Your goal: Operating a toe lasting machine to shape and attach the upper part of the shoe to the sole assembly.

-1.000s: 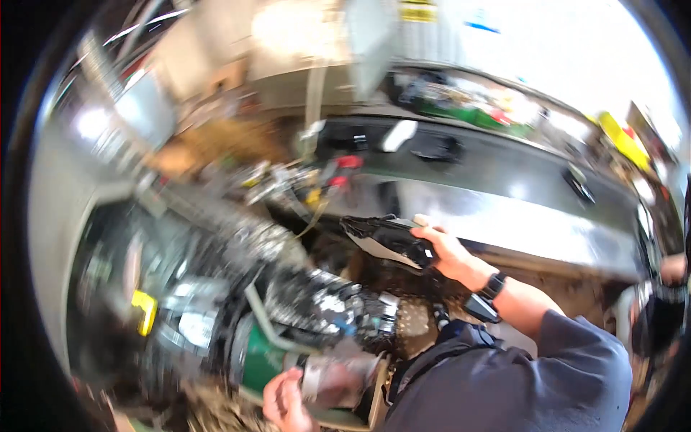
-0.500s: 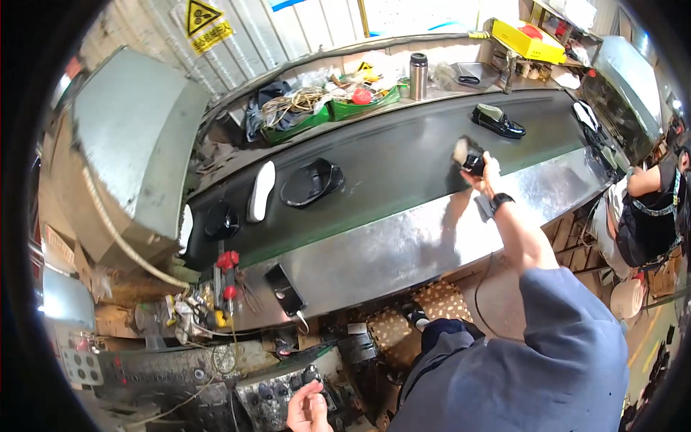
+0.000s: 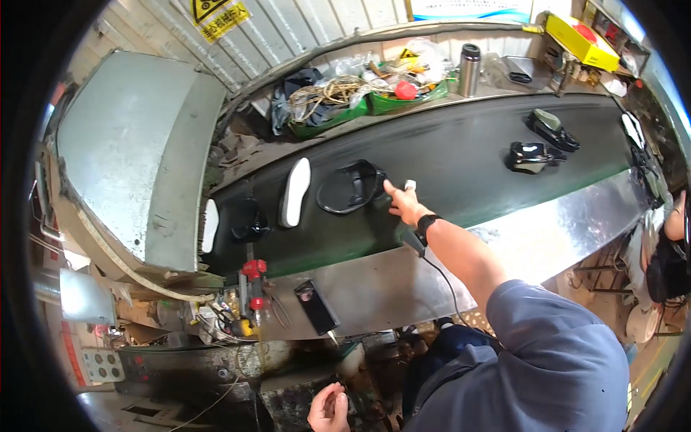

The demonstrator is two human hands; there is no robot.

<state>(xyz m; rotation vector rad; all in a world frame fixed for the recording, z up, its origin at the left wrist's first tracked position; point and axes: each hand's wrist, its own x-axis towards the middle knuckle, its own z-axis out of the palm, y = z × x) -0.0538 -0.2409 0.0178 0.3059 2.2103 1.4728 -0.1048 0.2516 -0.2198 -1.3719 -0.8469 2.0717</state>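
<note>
My right hand reaches over the dark conveyor belt, fingers apart and nothing held in them. A small white wrap or cap covers one fingertip. Just left of the fingertips lies a glossy black shoe upper, open side up; whether they touch it I cannot tell. Beyond it sit a white shoe sole and a dark shoe piece. Farther right, two black shoes, a nearer one and a farther one, lie close together. Low in view, my left hand is loosely curled, with nothing visible in it.
A metal machine housing stands at the belt's left end. On the metal ledge lie a phone and a red tool. A dark corded device hangs by my right wrist. Behind the belt stand green bins and a steel flask.
My right hand has let go of a black shoe, which now lies beside the other one. The hand has moved left to the black upper. The view has shifted.
</note>
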